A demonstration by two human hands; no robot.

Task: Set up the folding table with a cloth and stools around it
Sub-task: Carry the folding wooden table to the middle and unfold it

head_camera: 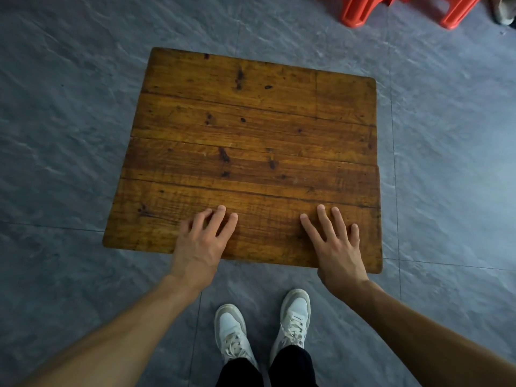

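Floor (pixel 69 135): grey stone-look tiles, fills the view.
Table (pixel 251 135): brown plank top, seen from above, centre of view, no cloth on it.
Stools (pixel 405 9): red plastic, legs only visible at the top right edge, well apart from the table's far corner.
Shoes (pixel 293 317): white pair on the floor just short of the table's near edge.
Left hand (pixel 201 244): on the near plank, fingers spread and slightly bent, gripping nothing.
Right hand (pixel 335 247): beside it on the same plank, fingers straight and splayed. Hands apart.
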